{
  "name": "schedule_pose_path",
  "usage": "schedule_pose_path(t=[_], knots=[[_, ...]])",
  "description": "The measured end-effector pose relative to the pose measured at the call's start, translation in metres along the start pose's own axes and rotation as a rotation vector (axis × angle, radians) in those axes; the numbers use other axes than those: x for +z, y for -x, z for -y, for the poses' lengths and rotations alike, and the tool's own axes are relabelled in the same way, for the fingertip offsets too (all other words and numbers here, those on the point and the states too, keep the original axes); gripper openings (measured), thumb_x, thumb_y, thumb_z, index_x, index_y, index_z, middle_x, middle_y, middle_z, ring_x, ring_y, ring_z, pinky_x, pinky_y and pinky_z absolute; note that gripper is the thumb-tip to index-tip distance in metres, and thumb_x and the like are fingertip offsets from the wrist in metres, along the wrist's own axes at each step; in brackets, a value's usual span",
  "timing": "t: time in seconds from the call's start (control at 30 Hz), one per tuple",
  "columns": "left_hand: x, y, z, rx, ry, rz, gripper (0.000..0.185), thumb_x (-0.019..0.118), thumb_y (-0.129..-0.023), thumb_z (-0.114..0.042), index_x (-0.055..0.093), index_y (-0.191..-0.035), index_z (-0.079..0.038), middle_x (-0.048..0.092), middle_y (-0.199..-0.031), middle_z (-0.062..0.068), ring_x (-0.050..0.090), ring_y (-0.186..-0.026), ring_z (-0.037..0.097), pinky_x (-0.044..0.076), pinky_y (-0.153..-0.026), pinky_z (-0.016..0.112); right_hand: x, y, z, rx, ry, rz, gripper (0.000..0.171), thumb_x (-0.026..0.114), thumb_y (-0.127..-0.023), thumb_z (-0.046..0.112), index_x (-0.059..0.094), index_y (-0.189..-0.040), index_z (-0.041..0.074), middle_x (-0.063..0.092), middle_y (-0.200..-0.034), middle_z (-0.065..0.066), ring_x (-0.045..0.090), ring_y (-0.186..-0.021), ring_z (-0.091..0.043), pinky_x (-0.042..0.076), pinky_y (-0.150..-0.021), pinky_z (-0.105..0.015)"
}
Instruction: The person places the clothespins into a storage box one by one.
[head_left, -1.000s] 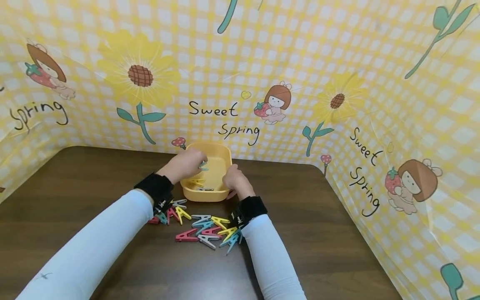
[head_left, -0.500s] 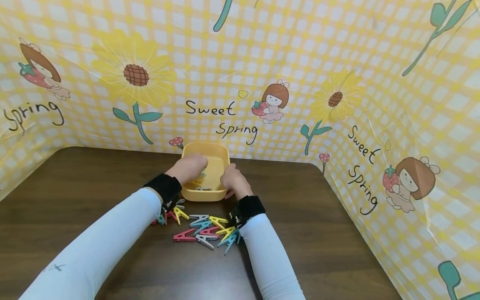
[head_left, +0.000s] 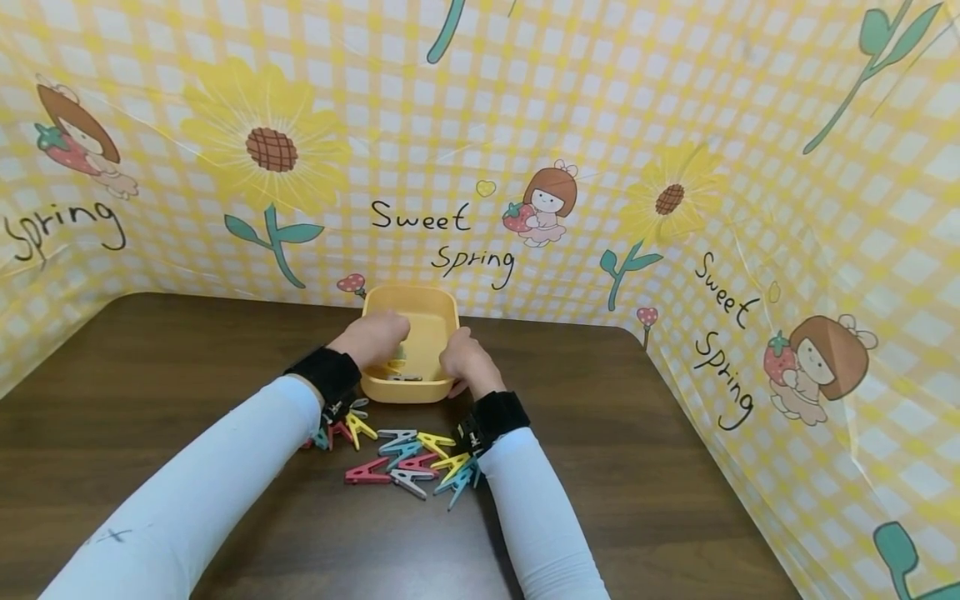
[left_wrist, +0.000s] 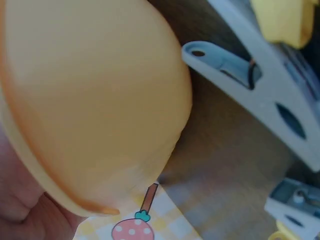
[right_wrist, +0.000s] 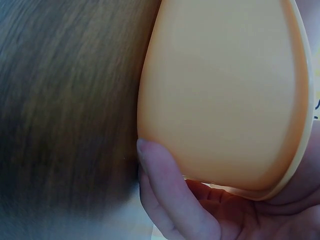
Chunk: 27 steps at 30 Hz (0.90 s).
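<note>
R hand grips tub rim. L hand inside tub, grip can't tell. Risk: tub could tip if rim pulled, spilling pegs.

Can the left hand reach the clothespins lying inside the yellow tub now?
Probably yes: the left hand is over the open yellow tub, with nothing covering the clothespins inside.

I sit at a small makeshift booth, more a home or hobby corner than a workshop. My dark wood-grain desk is screened on three sides by a yellow checked plastic sheet printed with sunflowers, cartoon girls and "Sweet Spring". Coloured clothes pegs and a yellow tub lie on it.
</note>
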<state>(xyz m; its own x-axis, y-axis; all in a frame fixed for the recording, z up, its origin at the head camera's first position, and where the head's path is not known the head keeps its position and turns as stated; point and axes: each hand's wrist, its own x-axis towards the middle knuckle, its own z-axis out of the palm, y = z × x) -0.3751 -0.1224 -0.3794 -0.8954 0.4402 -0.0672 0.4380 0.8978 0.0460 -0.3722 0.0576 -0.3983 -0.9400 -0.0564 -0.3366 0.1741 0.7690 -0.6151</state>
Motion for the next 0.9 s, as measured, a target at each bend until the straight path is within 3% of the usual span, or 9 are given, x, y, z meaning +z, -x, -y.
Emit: schedule_pose_path(t=[0.1, 0.2, 0.4, 0.67, 0.9], knots=[[-0.005, 0.002, -0.002, 0.002, 0.009, -0.011, 0.017, 0.065, -0.102, 0.003, 0.076, -0.114, -0.002, 0.077, -0.114, 0.016, 0.072, -0.1, 0.028, 0.063, -0.091, 0.046, 0.0, -0.001, 0.001, -0.004, 0.002, -0.003, 0.066, 0.04, -0.116, 0.015, 0.007, -0.172, 0.002, 0.038, -0.169, -0.033, 0.076, -0.065, -0.035, 0.066, -0.057, -0.038], [-0.009, 0.004, -0.003, -0.003, 0.027, -0.029, 0.027, 0.069, -0.101, 0.0, 0.075, -0.128, -0.001, 0.076, -0.13, 0.019, 0.073, -0.12, 0.036, 0.062, -0.104, 0.052, 0.0, -0.001, 0.001, -0.001, 0.009, -0.003, 0.066, 0.039, -0.116, 0.015, 0.007, -0.172, 0.002, 0.039, -0.168, -0.033, 0.076, -0.065, -0.034, 0.066, -0.057, -0.037], [-0.013, 0.006, -0.003, 0.009, 0.051, -0.108, 0.038, 0.073, -0.101, -0.009, 0.071, -0.138, -0.002, 0.073, -0.139, 0.022, 0.068, -0.129, 0.041, 0.059, -0.107, 0.057, 0.0, 0.001, 0.0, 0.005, 0.008, -0.008, 0.065, 0.04, -0.116, 0.015, 0.008, -0.171, 0.001, 0.043, -0.164, -0.034, 0.076, -0.065, -0.035, 0.065, -0.056, -0.038], [-0.023, 0.013, 0.007, -0.051, 0.086, -0.209, 0.064, 0.067, -0.107, -0.036, 0.05, -0.161, -0.008, 0.044, -0.171, 0.022, 0.033, -0.163, 0.047, 0.028, -0.131, 0.074, 0.001, 0.0, 0.0, 0.002, -0.026, 0.006, 0.064, 0.04, -0.116, 0.014, 0.01, -0.171, 0.001, 0.041, -0.164, -0.034, 0.075, -0.067, -0.036, 0.067, -0.058, -0.039], [-0.036, 0.041, 0.034, -0.115, 0.125, -0.269, 0.068, 0.06, -0.109, -0.044, 0.043, -0.166, -0.009, 0.035, -0.174, 0.026, 0.026, -0.163, 0.053, 0.024, -0.128, 0.08, 0.001, -0.001, 0.0, 0.0, -0.03, -0.004, 0.062, 0.04, -0.116, 0.012, 0.011, -0.17, 0.001, 0.042, -0.163, -0.035, 0.077, -0.069, -0.039, 0.067, -0.058, -0.04]])
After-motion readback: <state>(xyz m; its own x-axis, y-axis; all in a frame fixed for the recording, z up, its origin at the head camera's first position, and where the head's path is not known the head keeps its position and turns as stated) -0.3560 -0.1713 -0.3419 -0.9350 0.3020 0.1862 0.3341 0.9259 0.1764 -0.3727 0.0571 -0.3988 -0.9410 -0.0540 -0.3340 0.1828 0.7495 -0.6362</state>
